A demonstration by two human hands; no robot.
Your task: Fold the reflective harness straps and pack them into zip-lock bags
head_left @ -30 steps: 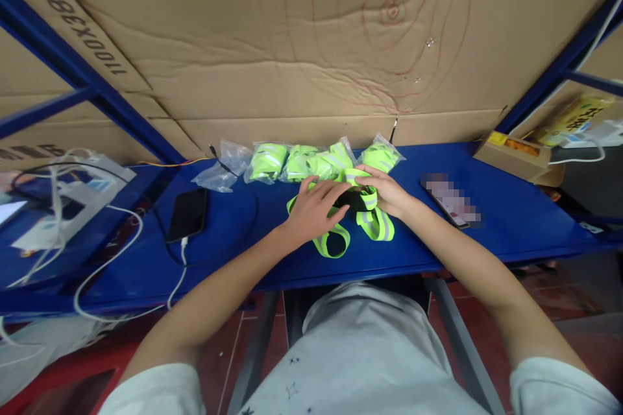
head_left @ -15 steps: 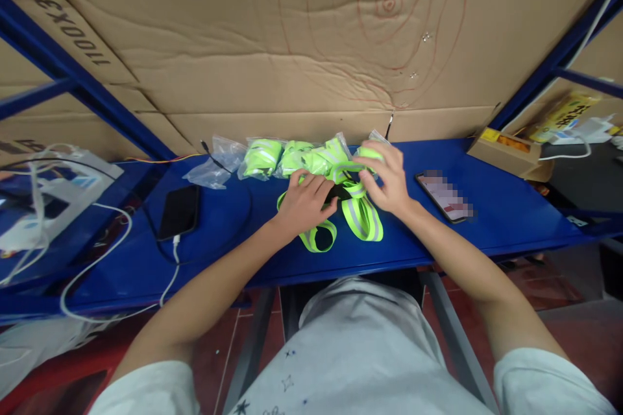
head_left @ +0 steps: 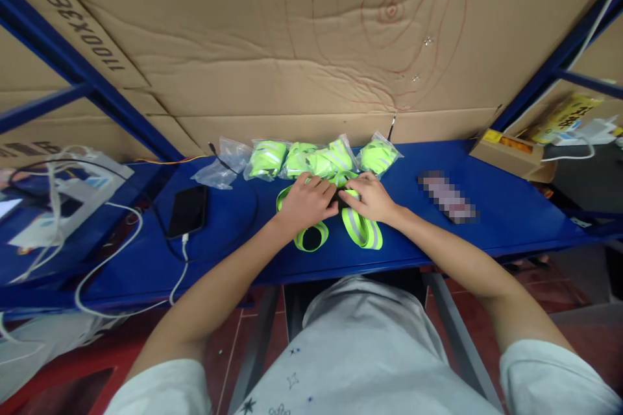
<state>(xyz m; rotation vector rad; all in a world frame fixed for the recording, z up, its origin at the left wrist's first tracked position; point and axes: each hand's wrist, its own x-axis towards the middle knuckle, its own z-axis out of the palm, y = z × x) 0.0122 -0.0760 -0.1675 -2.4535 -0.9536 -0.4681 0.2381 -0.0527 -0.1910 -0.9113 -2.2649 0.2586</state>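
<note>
A neon yellow-green reflective strap point(head_left: 363, 228) with a grey stripe and black parts lies in loops on the blue table, near its front edge. My left hand point(head_left: 310, 202) is closed on the strap's left side, its fingers curled over a dark part. Close beside it, my right hand point(head_left: 370, 198) grips the strap with bent fingers and thumb. The section between the two hands is mostly hidden under the fingers. Just behind them are several clear bags point(head_left: 331, 157) of folded neon straps, and one more bag point(head_left: 378, 154) sits a little to the right.
A crumpled clear bag point(head_left: 221, 165) lies at the back left. A black phone point(head_left: 187, 211) with a white cable point(head_left: 141, 224) is on the left, another phone point(head_left: 448, 198) on the right. A cardboard box point(head_left: 509, 152) stands far right. Cardboard point(head_left: 243, 45) walls the back.
My right hand has come down and inward from above the strap to grip it beside my left hand. The rightmost bag is now uncovered. The view has shifted slightly.
</note>
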